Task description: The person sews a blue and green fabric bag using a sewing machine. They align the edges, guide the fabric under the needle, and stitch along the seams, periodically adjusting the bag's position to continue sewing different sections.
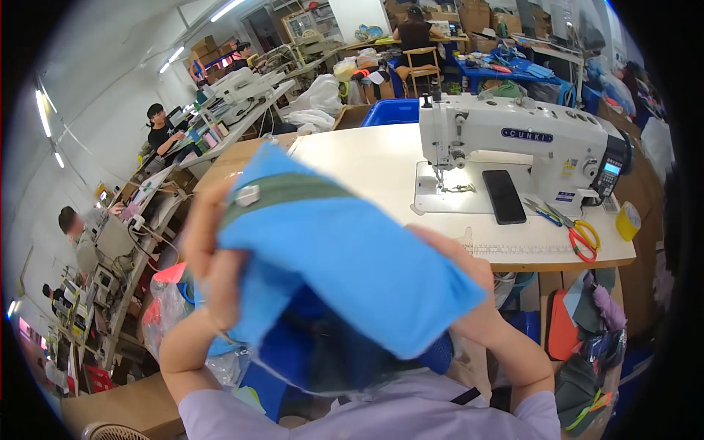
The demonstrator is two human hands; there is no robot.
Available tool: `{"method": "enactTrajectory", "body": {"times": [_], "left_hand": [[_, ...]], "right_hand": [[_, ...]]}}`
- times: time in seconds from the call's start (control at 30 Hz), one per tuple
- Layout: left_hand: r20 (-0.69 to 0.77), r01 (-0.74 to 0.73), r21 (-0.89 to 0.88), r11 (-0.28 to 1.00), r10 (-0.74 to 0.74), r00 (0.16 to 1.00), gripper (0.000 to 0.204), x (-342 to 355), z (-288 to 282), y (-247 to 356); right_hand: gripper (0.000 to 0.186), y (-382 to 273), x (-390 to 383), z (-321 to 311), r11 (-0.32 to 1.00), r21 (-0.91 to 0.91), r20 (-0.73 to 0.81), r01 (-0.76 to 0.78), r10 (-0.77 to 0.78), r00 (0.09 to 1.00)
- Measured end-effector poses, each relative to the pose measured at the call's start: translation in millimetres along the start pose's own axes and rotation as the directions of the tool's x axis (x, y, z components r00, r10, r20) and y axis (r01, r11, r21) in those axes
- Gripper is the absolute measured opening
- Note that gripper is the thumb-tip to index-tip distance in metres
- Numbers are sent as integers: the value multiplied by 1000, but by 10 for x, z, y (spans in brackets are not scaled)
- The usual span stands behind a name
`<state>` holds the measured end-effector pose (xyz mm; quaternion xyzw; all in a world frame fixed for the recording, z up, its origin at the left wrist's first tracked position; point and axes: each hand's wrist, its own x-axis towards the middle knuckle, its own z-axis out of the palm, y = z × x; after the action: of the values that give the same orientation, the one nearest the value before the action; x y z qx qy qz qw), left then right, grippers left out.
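Note:
A light blue fabric piece (352,264), perhaps a bag, is held up in front of me, slightly blurred. It has a dark green band (293,192) with a small whitish fitting, and darker navy fabric (323,345) hangs beneath. My left hand (216,260) grips its left side, fingers curled round the edge. My right hand (462,279) holds its right side, fingers partly hidden behind it. Beyond it on the white table (352,161) stand a white sewing machine (557,136), with a black phone (503,196), scissors (579,238), a clear ruler (528,249) and a yellow tape roll (627,221).
A blue bin (389,111) sits behind the table. Several people work at benches along the left and back, including one in black (165,132). Cardboard and coloured fabric pieces (568,323) lie below the table at the right; bagged items (161,315) lie at the left.

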<state>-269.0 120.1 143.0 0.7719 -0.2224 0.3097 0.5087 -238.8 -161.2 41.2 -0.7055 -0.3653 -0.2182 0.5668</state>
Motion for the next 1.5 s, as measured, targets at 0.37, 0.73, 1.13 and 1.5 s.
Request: {"method": "enactTrajectory", "body": {"times": [0.37, 0.73, 1.13, 1.5], "left_hand": [[326, -450, 867, 214, 441, 836, 25, 1597, 201, -497], [784, -500, 473, 725, -89, 614, 9, 374, 1430, -2224], [800, -7, 369, 930, -313, 511, 52, 964, 761, -2505], [807, -648, 544, 532, -122, 578, 37, 844, 338, -2962]], "right_hand": [[26, 677, -720, 802, 596, 363, 599, -716, 440, 669], [34, 1173, -717, 787, -365, 675, 546, -642, 832, 101], [30, 1483, -1025, 743, -197, 795, 397, -574, 884, 246], [27, 1382, -798, 487, -114, 725, 354, -680, 908, 225]]}}
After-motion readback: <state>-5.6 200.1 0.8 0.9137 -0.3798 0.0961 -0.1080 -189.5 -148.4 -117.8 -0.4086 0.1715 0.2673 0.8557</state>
